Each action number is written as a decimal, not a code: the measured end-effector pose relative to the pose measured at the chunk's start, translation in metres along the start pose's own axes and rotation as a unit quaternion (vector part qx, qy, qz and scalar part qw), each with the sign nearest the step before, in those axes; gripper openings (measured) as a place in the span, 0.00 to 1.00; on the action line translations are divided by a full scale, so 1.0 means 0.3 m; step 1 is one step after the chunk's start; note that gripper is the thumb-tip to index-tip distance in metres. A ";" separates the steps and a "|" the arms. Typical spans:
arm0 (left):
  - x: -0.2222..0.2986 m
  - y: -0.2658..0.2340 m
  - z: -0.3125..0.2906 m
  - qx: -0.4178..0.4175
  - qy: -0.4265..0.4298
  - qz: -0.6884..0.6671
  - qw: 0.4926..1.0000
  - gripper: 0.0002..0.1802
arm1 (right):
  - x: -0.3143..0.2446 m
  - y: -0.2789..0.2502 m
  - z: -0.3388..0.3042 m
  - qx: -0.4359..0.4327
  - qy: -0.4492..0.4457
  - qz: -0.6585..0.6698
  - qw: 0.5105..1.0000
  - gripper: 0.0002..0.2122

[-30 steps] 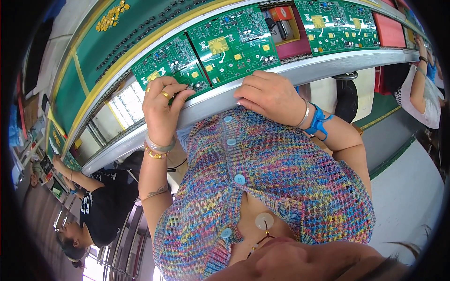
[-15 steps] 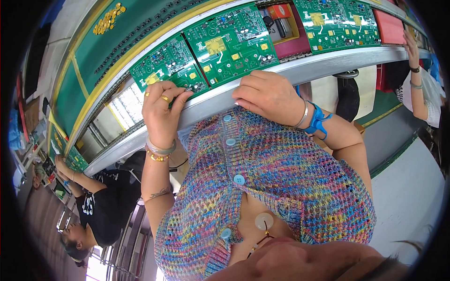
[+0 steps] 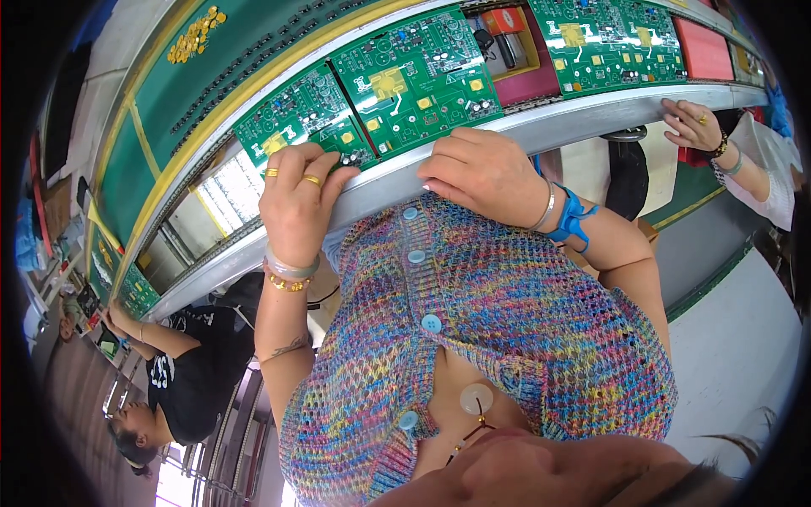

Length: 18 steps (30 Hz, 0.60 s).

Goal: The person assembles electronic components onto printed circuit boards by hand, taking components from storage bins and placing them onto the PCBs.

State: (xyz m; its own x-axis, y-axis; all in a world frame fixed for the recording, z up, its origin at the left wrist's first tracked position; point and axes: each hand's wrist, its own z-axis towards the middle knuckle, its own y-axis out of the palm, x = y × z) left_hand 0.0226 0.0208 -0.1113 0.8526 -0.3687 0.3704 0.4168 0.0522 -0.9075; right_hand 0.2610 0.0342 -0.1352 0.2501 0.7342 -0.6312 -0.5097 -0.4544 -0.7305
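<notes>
Two green circuit boards lie side by side in front of me: a left circuit board point(image 3: 291, 114) and a larger right circuit board point(image 3: 422, 68) with yellow blocks and small capacitors. My left hand point(image 3: 300, 198) is at the near edge of the left board, fingers bent and thumb drawn in by a cluster of small black capacitors point(image 3: 351, 158). Whatever lies between the fingertips is hidden. My right hand point(image 3: 486, 173), with a blue wrist strap point(image 3: 573, 218), curls over the silver metal rail point(image 3: 549, 128) below the right board; its fingers are closed on the rail.
Beyond the boards, a green bench strip holds yellow parts point(image 3: 197, 34) and rows of black components point(image 3: 262, 59). An open box point(image 3: 515, 51) and another green board point(image 3: 604, 46) sit to the right, then a red block point(image 3: 705, 49). Co-workers are at both sides.
My left hand has shifted slightly right, its fingertips lower by the capacitors. My right hand stays still. The right co-worker's hand has come down off the line; the left co-worker's arms have moved slightly.
</notes>
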 end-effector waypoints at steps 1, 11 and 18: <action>-0.004 -0.018 0.003 0.013 -0.009 -0.005 1.000 0.14 | 0.000 0.000 -0.002 -0.001 0.001 0.000 1.000 0.11; -0.095 -0.088 -0.031 -0.051 -0.212 0.114 0.969 0.21 | -0.087 0.089 0.144 -0.001 -0.018 -0.021 1.000 0.12; -0.018 -0.034 0.041 -0.070 -0.140 0.021 0.988 0.17 | -0.091 0.183 0.244 0.048 0.025 -0.041 0.998 0.09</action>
State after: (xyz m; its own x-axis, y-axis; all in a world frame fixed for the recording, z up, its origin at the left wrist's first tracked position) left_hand 0.0175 0.0337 -0.1016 0.9302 -0.0972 0.3538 0.3479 -0.0729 -0.9347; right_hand 0.1657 0.0261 -0.1390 0.3330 0.7396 -0.5849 -0.5615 -0.3428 -0.7531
